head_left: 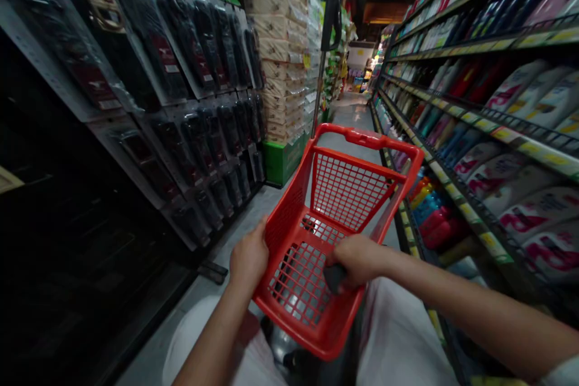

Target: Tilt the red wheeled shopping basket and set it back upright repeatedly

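**Item 1: red basket** (350, 190). Plastic, with mesh walls and floor and a thick rim. It stands centre frame in a shop aisle, directly in front of the person and tilted away from them. Its far rim is high and its near edge sits low between the forearms.

**Item 2: left hand** (248, 259). Placed on the basket's near-left rim, back of the hand upward. Grip: closed over the rim, with the fingers curled out of sight on the inner side.

**Item 3: right hand** (357, 259). Placed at the basket's near edge, right of centre. Grip: wrapped tight around a dark handle (333, 278), which shows just below the knuckles.

**Item 4: hanging rack** (199, 102). On the left wall, carrying rows of dark packaged goods on pegs.

**Item 5: stacked cartons** (283, 42). Pale, wrapped in film and piled high on a green base (283, 160), beyond the rack.

**Item 6: shelves** (493, 123). Several tiers on the right side, running the length of the aisle. They hold white, pink and blue bottles, with yellow price strips along the edges.

**Item 7: floor** (350, 111). Grey, running ahead between rack and shelves.

**Item 8: pale trousers** (398, 338). Visible under both forearms.
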`<act>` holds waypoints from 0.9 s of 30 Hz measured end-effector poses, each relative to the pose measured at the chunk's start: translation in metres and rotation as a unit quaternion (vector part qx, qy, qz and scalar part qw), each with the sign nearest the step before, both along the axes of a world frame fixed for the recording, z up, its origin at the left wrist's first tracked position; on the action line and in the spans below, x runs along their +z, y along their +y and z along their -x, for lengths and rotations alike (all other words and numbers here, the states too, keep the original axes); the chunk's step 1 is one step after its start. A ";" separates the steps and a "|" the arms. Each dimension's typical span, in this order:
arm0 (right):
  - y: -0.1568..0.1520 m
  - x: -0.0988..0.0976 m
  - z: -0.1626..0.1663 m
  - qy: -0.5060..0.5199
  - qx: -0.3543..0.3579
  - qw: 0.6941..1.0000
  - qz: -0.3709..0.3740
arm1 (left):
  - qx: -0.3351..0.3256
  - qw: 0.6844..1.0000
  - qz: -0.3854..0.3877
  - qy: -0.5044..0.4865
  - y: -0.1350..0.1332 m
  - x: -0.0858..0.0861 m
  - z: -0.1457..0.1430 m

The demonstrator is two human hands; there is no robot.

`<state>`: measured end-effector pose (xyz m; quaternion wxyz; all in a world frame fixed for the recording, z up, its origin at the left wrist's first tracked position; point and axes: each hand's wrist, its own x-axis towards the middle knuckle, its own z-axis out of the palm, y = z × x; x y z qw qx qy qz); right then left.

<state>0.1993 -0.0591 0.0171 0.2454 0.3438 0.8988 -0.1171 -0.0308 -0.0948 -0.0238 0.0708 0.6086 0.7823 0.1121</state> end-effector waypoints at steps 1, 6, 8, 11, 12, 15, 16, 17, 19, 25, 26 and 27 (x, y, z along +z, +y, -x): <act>-0.009 0.000 0.006 0.003 0.027 0.999 0.026 | 0.005 1.000 0.011 0.004 0.000 0.003 -0.004; -0.032 0.002 0.014 -0.028 0.066 0.997 0.039 | -0.028 0.998 -0.020 0.052 0.029 0.016 -0.030; -0.033 0.003 0.008 -0.037 0.053 0.997 0.033 | -0.054 0.993 -0.075 0.076 0.053 0.015 -0.040; -0.032 0.001 -0.007 -0.047 0.059 0.997 0.017 | -0.100 0.986 -0.100 0.092 0.084 0.008 -0.048; -0.031 -0.001 -0.012 -0.050 0.062 0.997 0.007 | -0.100 0.985 -0.098 0.096 0.091 0.004 -0.050; -0.025 -0.013 -0.024 -0.065 0.046 0.996 -0.031 | -0.089 0.984 -0.115 0.103 0.096 -0.006 -0.053; -0.023 -0.019 -0.027 -0.077 0.033 0.995 -0.051 | -0.087 0.983 -0.124 0.101 0.094 -0.008 -0.056; -0.022 -0.025 -0.028 -0.093 0.017 0.993 -0.074 | -0.083 0.983 -0.130 0.095 0.091 -0.010 -0.059; -0.024 -0.038 -0.030 -0.129 -0.005 0.986 -0.106 | -0.068 0.986 -0.133 0.076 0.083 -0.012 -0.067; -0.036 -0.066 -0.037 -0.175 0.076 0.981 -0.042 | -0.035 0.989 -0.135 0.042 0.062 -0.015 -0.084; -0.032 -0.066 -0.038 -0.180 0.072 0.980 -0.038 | -0.030 0.989 -0.138 0.041 0.059 -0.016 -0.085; -0.024 -0.065 -0.039 -0.189 0.063 0.979 -0.037 | -0.025 0.989 -0.142 0.039 0.056 -0.016 -0.086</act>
